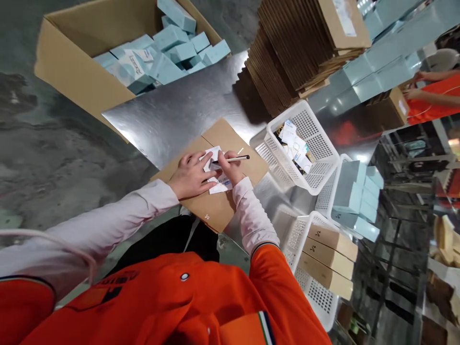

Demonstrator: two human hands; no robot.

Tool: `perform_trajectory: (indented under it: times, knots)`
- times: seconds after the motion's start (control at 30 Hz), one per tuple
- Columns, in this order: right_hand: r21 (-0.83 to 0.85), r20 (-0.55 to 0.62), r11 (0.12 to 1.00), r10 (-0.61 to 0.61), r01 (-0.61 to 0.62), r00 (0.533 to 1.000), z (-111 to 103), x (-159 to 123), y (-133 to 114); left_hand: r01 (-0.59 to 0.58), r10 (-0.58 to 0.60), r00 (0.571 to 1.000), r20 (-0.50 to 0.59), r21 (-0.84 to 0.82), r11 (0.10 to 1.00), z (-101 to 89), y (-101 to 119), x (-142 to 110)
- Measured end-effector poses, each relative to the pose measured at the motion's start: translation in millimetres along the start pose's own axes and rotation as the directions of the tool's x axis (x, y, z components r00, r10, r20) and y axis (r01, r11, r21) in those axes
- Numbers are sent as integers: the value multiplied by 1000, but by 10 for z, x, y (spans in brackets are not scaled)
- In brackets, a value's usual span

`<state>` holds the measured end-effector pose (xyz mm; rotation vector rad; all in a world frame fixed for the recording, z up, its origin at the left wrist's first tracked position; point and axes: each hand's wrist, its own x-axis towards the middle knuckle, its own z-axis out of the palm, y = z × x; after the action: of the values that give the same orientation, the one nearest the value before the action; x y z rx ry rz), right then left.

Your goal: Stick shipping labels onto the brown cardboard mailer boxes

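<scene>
A flat brown cardboard piece (215, 211) lies on the metal table in front of me. On it is a white label (220, 187) with print, partly covered by my hands. My left hand (192, 175) rests on the label and cardboard with its fingers spread. My right hand (232, 167) grips a pen (240, 158), whose dark end points to the right. The pen's writing tip is close to the label, but whether it touches cannot be made out.
A large carton (79, 91) of light-blue boxes stands at the upper left. Stacked flat cardboard (280, 52) rises at the table's back. White baskets (319, 158) hold papers, blue boxes (355, 191) and brown boxes (327, 258) on the right. Another person's orange sleeve (434, 98) shows far right.
</scene>
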<state>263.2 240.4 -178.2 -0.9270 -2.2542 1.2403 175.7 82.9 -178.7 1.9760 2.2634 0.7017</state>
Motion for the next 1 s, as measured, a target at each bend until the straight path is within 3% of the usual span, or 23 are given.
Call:
perform_trajectory:
  times: [0.43, 0.83, 1.0]
  knots:
    - [-30, 4, 999, -14, 14, 1000, -41, -10, -78, 9, -8, 1000, 11, -21, 1000, -11, 1, -4]
    - [-109, -42, 971, -219, 214, 975, 22, 59, 89, 2, -2, 1000, 19, 5, 1000, -14, -3, 1]
    - [-117, -63, 972, -212, 204, 975, 20, 39, 89, -1, 1, 1000, 17, 40, 999, -19, -1, 1]
